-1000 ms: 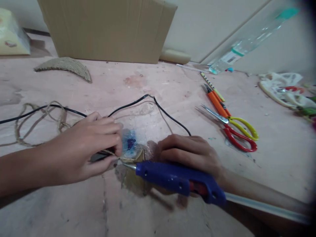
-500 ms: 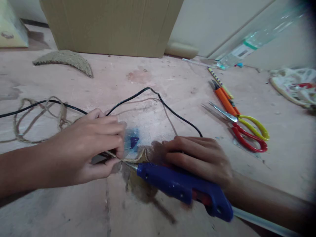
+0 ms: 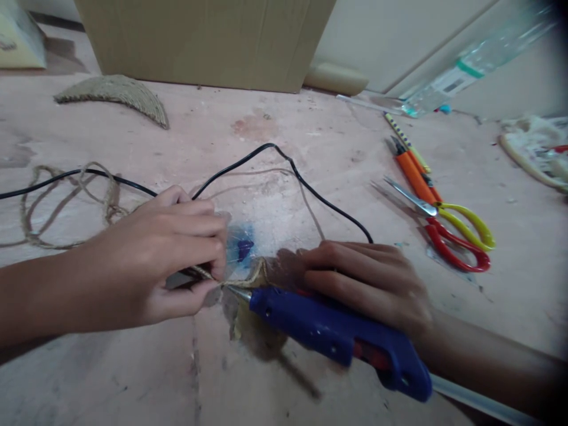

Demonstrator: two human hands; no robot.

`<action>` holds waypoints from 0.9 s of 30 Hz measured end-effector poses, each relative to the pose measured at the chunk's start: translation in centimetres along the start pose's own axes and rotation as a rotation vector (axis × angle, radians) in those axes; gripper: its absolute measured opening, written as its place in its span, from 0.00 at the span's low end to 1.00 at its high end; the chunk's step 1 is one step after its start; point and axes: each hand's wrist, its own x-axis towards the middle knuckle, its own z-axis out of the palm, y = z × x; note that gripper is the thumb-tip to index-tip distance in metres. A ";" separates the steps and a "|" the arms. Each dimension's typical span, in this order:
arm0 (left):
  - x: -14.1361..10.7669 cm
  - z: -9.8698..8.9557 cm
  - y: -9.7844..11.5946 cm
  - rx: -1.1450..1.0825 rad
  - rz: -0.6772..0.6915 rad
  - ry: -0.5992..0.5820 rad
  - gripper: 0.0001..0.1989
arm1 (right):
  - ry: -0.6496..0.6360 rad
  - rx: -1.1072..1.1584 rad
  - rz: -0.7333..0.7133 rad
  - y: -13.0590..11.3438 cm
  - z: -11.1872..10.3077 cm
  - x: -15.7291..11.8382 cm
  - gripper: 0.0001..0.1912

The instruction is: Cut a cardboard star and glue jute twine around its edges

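Note:
My right hand (image 3: 364, 278) is wrapped round a blue hot glue gun (image 3: 306, 319), with a glue stick (image 3: 479, 402) sticking out of its rear. The gun's metal nozzle (image 3: 238, 292) points left, close to my left fingertips. Between thumb and fingers, my left hand (image 3: 177, 254) pinches a jute twine (image 3: 202, 271) at the edge of a small cardboard piece (image 3: 242, 324). Twine runs along that piece's pointed edge; the gun hides much of it. Loose twine (image 3: 29, 219) loops on the surface behind my left wrist.
A black cord (image 3: 244, 167) arches behind my hands. Scissors (image 3: 461, 231), an orange cutter (image 3: 415, 177) and a dotted pencil (image 3: 406, 142) lie at right. A twine-covered crescent (image 3: 113, 97), a cardboard box (image 3: 204, 47) and a plastic bottle (image 3: 461, 77) are farther back.
The view has shifted slightly, so the background sits a little higher and farther right. Both hands keep their holds, and the nozzle stays close to the left fingertips.

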 end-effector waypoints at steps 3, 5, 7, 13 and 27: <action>0.0 0.0 0.0 -0.001 0.007 -0.003 0.11 | -0.008 -0.002 0.018 0.0 -0.1 0.0 0.27; -0.1 0.0 0.0 -0.001 0.009 -0.001 0.11 | -0.020 0.001 0.019 0.1 -0.2 -0.1 0.28; -0.2 0.0 0.0 0.005 0.007 0.000 0.10 | -0.020 0.011 0.016 0.2 -0.2 -0.2 0.28; -0.2 0.0 0.0 0.025 0.007 0.006 0.11 | -0.023 0.000 0.022 0.4 -0.1 -0.4 0.25; 0.0 0.1 -0.1 0.037 0.017 0.010 0.09 | -0.199 -0.022 0.077 -0.4 -2.5 -0.4 0.10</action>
